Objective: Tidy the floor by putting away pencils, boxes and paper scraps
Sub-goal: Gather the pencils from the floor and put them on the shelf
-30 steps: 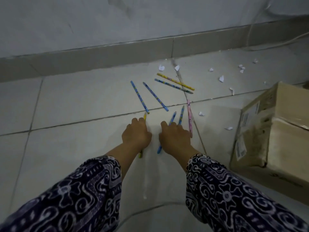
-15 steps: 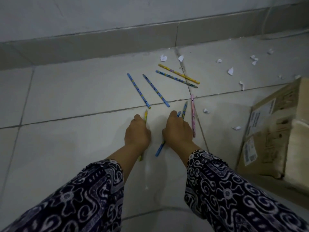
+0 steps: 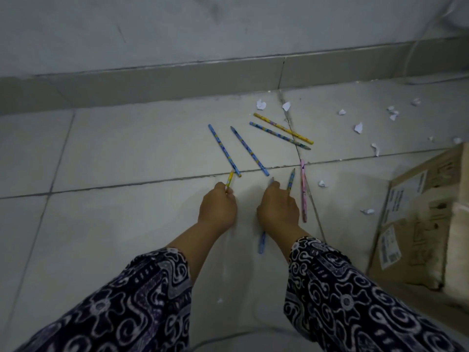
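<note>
My left hand (image 3: 217, 208) is closed around a short yellow pencil (image 3: 229, 181) whose tip pokes out past the fingers. My right hand (image 3: 278, 208) is closed over a blue pencil (image 3: 262, 243); its tail shows below the wrist. A second blue pencil (image 3: 290, 179) runs under the right fingertips; whether they grip it is unclear. A pink pencil (image 3: 303, 191) lies just right of that hand. Further off lie two blue pencils (image 3: 223, 149) (image 3: 250, 150), a yellow pencil (image 3: 283, 128) and a dark blue one (image 3: 279, 135). White paper scraps (image 3: 358, 127) dot the tiles.
A worn cardboard box (image 3: 421, 219) with shipping labels stands on the floor at the right. A grey skirting (image 3: 152, 83) and wall run across the far side. More scraps (image 3: 261, 104) lie near the skirting.
Both hands have closed tighter on their pencils, and the yellow pencil's tail no longer shows behind the left hand. The view shifted slightly; the other pencils lie as before.
</note>
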